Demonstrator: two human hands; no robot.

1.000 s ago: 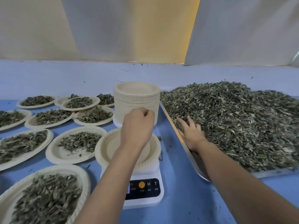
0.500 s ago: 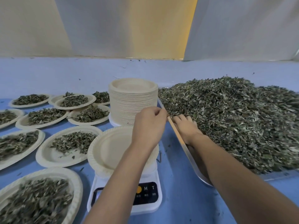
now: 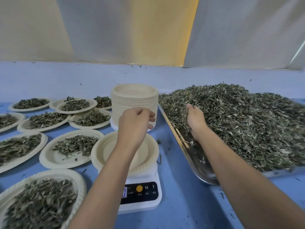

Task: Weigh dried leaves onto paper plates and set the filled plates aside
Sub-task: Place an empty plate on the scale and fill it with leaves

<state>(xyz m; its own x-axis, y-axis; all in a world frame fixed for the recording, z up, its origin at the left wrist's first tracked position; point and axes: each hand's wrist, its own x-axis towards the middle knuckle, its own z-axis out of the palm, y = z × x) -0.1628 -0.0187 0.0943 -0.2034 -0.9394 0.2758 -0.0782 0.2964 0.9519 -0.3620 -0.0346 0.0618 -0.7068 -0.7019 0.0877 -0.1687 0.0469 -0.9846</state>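
An empty paper plate (image 3: 107,146) rests on a white digital scale (image 3: 140,195). My left hand (image 3: 133,123) hovers over the plate's far rim with fingers loosely curled and nothing in it. My right hand (image 3: 194,119) is raised at the near left edge of a big heap of dried leaves (image 3: 244,123) on a metal tray (image 3: 196,169), closed on a handful of leaves (image 3: 184,116). A tall stack of empty paper plates (image 3: 133,101) stands just behind the scale.
Several filled paper plates (image 3: 66,149) cover the blue table (image 3: 181,204) to the left, one at the near left corner (image 3: 41,204). Loose leaf bits dot the table. Pale curtains hang behind.
My right hand scooped into the heap and lifted a handful of leaves. My left hand drifted right over the empty plate and loosened its fingers.
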